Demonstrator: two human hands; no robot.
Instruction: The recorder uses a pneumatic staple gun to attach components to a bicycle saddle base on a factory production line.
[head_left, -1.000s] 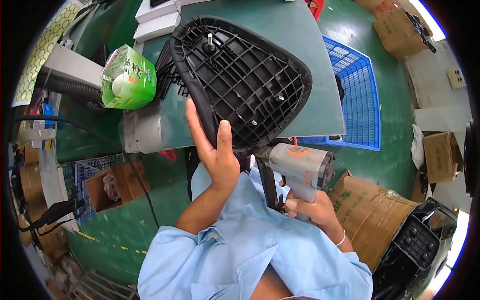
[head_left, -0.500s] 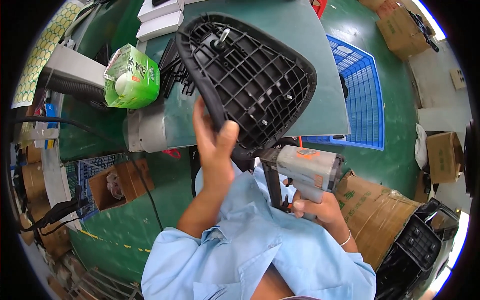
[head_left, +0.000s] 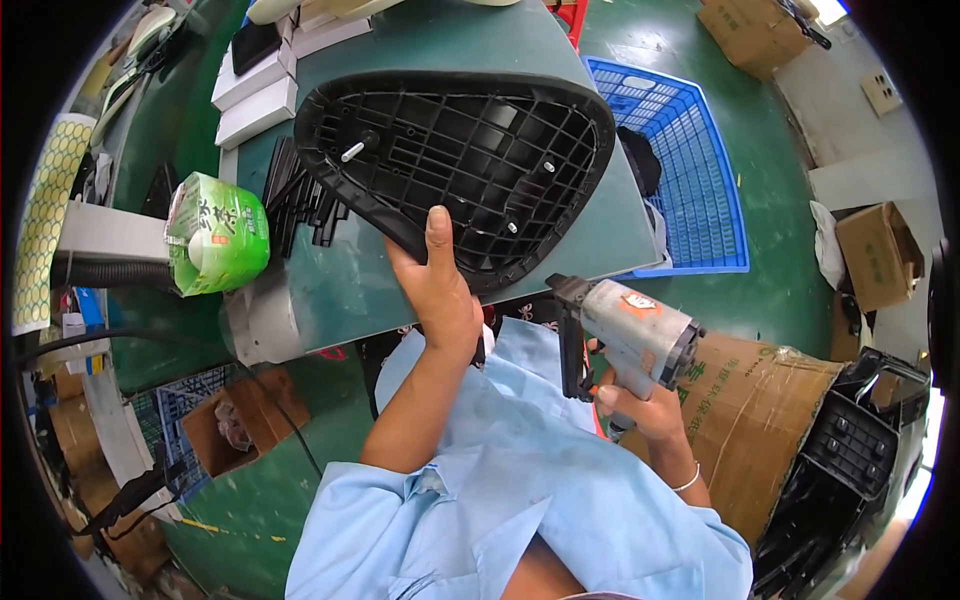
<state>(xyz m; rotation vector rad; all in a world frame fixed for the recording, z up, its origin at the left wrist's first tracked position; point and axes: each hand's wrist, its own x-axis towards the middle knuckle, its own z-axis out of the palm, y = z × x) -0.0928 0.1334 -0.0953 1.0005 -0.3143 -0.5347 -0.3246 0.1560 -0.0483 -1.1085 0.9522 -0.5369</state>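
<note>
A black seat pan (head_left: 455, 135), rounded and padded at the rim, shows its ribbed underside with several bolts standing up from it. It is above the table's near edge. My left hand (head_left: 440, 295) grips its near rim, thumb on top and fingers hidden below. In my right hand (head_left: 645, 405) is a grey pneumatic staple gun (head_left: 635, 325) with a black magazine, my fingers wrapped round its handle. The gun's nose points toward the near right rim of the seat pan, a short gap away.
The green table (head_left: 350, 280) carries black strips (head_left: 300, 200), white boxes (head_left: 255, 110) and a dark phone-like slab. A green carton (head_left: 220, 235) stands at the left. A blue basket (head_left: 690, 170) stands beyond the table's right edge; a large cardboard box (head_left: 755, 420) is at my right.
The seat pan has turned anticlockwise and tipped flatter, shifting left. The staple gun, earlier at the rim, is now apart from it. My left thumb has moved onto the near rim.
</note>
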